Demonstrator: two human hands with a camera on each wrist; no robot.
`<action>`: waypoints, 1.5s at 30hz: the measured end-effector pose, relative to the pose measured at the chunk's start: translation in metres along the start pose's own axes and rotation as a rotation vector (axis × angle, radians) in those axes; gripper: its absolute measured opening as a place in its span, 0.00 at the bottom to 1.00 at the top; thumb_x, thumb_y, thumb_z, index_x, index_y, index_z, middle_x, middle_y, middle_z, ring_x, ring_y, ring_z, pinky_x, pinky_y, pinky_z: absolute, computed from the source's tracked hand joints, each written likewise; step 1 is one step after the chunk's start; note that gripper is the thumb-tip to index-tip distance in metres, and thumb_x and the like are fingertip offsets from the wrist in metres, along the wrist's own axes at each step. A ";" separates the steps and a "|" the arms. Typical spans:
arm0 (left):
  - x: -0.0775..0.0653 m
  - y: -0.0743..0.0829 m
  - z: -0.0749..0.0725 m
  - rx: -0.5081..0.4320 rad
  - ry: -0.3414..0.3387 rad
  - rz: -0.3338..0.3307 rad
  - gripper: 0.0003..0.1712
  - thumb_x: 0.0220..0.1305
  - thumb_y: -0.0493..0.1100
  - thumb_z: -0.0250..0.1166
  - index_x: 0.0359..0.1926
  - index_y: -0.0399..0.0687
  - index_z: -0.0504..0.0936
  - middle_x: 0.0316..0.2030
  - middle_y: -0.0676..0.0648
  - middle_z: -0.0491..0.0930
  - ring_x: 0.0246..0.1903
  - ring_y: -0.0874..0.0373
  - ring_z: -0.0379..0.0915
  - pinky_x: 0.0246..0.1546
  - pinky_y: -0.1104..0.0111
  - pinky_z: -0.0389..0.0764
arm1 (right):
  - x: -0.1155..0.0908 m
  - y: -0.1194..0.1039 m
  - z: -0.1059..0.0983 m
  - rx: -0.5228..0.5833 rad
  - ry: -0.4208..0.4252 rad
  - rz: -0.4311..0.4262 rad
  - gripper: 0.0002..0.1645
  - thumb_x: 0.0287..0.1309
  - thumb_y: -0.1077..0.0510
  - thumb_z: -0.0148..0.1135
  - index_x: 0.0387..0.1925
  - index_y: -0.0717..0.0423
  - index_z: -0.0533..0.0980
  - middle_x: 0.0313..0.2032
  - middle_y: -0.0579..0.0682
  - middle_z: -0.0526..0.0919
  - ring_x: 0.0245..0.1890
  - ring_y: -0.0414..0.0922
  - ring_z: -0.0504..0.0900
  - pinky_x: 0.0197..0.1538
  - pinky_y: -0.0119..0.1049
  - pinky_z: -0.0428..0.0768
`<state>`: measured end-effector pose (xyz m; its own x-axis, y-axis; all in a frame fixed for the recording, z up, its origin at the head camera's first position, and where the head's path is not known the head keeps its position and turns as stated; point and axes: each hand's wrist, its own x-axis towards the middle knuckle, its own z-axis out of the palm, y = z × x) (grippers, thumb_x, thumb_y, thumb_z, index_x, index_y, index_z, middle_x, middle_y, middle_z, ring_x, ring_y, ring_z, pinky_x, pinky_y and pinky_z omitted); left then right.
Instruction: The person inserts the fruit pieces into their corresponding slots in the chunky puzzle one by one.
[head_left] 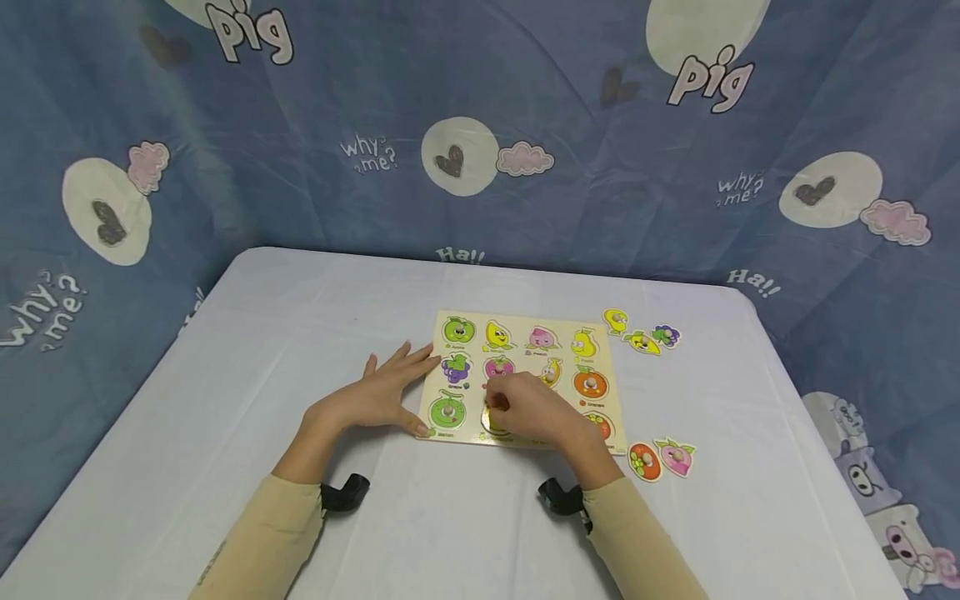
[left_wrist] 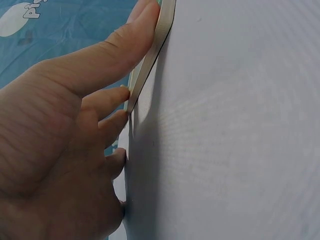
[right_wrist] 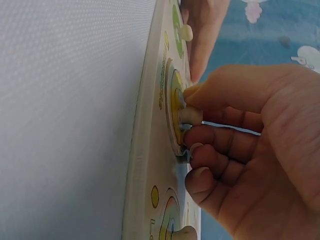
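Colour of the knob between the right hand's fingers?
Knob: pale beige, clearest in the right wrist view.

Soft light brightens the smooth white tabletop — faint shadows beside both tan-sleeved arms — wrist views look dimmer, the blue printed fabric backdrop blurred.

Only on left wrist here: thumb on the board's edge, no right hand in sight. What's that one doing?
Observer: Right hand has its fingers curled about the knob of a yellow piece.
Operator: Anything loose at the near right corner of the board?
Observer: A red piece and a pink piece, on the table.
Operator: What's set in the board nearest the left thumb?
Observer: A round green piece with a knob.
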<state>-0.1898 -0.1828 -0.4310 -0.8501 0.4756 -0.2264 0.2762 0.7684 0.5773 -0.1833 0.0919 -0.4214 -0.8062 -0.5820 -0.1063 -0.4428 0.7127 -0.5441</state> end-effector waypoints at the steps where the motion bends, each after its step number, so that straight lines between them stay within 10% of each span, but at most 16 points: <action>1: 0.000 0.000 0.000 0.001 0.001 0.000 0.71 0.33 0.65 0.81 0.78 0.56 0.55 0.80 0.49 0.44 0.79 0.40 0.28 0.69 0.29 0.27 | 0.000 0.000 0.000 0.001 -0.002 -0.002 0.09 0.58 0.59 0.63 0.25 0.43 0.75 0.22 0.39 0.75 0.27 0.37 0.72 0.32 0.30 0.71; 45: 0.001 -0.001 0.002 0.012 0.007 -0.012 0.70 0.34 0.64 0.81 0.78 0.56 0.55 0.80 0.48 0.44 0.79 0.40 0.28 0.70 0.30 0.27 | -0.009 0.010 -0.015 0.055 0.008 0.080 0.03 0.59 0.57 0.64 0.30 0.45 0.79 0.24 0.42 0.77 0.27 0.39 0.73 0.32 0.32 0.72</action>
<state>-0.1898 -0.1827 -0.4335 -0.8563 0.4636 -0.2278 0.2717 0.7793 0.5648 -0.1866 0.1097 -0.4128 -0.8413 -0.5210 -0.1443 -0.3551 0.7338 -0.5791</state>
